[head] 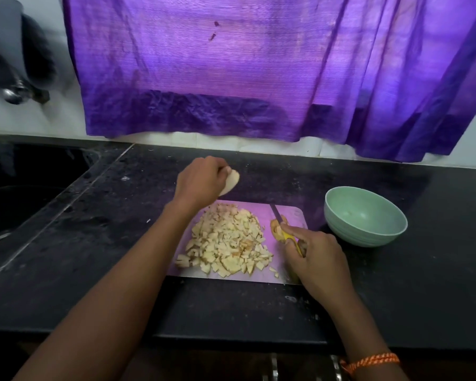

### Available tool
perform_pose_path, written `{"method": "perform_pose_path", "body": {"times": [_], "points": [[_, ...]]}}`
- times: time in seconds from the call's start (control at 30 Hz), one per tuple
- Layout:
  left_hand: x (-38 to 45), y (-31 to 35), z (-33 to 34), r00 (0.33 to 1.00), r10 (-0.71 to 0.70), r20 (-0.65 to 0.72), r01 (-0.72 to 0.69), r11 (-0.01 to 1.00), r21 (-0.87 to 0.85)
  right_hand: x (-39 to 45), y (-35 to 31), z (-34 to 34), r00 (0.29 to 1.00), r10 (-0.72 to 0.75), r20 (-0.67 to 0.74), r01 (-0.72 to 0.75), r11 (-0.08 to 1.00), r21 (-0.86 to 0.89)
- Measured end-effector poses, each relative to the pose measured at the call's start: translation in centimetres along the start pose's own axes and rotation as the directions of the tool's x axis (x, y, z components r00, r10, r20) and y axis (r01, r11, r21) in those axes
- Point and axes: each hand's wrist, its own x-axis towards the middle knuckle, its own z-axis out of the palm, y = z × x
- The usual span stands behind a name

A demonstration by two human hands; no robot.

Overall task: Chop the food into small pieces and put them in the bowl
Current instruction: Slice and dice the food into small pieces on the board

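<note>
A heap of small pale chopped pieces (pixel 227 242) covers the left half of the white cutting board (pixel 291 215). Beyond the board's far edge, my left hand (pixel 199 180) grips a pale uncut chunk of the food (pixel 230 182) above the black counter. My right hand (pixel 316 257) holds a yellow-handled knife (pixel 282 226), whose dark blade points away over the board's right part. A small yellowish piece (pixel 276 230) lies under the blade. The pale green bowl (pixel 364 215) stands right of the board with nothing visible inside.
The black counter (pixel 121 229) runs wide; a dark sink basin (pixel 25 188) lies at the left. A purple curtain (pixel 259 64) hangs over the back wall. Dark utensils (pixel 14 78) hang at the upper left.
</note>
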Motion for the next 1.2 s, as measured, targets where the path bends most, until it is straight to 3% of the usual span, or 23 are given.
{"method": "perform_pose_path", "body": {"times": [0.1, 0.27, 0.53, 0.77, 0.87, 0.97, 1.1, 1.2], "points": [[0.2, -1.5, -1.5, 0.994, -0.096, 0.053, 0.086, 0.983, 0.163, -0.1, -0.1, -0.1, 1.0, -0.001, -0.006, 0.001, 1.0, 0.0], [0.1, -2.9, -3.0, 0.98, -0.164, 0.112, 0.105, 0.906, 0.41, 0.0, 0.0, 0.0, 1.0, 0.004, 0.006, -0.004, 1.0, -0.015], [0.2, -2.4, -3.0, 0.986, -0.058, 0.157, -0.005, 0.929, 0.371, -0.1, -0.3, -0.1, 1.0, 0.012, 0.0, -0.012, 0.999, -0.043], [-0.1, -3.3, -2.9, 0.96, -0.18, 0.213, 0.079, 0.91, 0.408, -0.2, -0.8, -0.5, 1.0, -0.001, -0.026, 0.001, 1.0, -0.003], [0.0, -2.8, -2.5, 0.985, -0.071, 0.159, 0.018, 0.949, 0.316, -0.2, -0.9, -0.6, 0.999, -0.002, -0.042, 0.002, 1.0, 0.003], [-0.5, -0.1, -0.9, 0.972, 0.15, 0.179, -0.172, 0.978, 0.116, -0.2, -1.0, -0.7, 0.994, 0.033, -0.1, -0.03, 0.999, 0.037], [-2.4, 4.2, 2.4, 0.864, 0.379, 0.333, -0.365, 0.925, -0.104, 0.1, -0.8, -0.9, 0.982, 0.084, -0.168, -0.078, 0.996, 0.043], [-3.4, 5.8, 4.2, 0.758, 0.471, 0.451, -0.431, 0.881, -0.195, 0.0, -0.9, -0.9, 0.976, 0.101, -0.192, -0.095, 0.995, 0.043]]}}
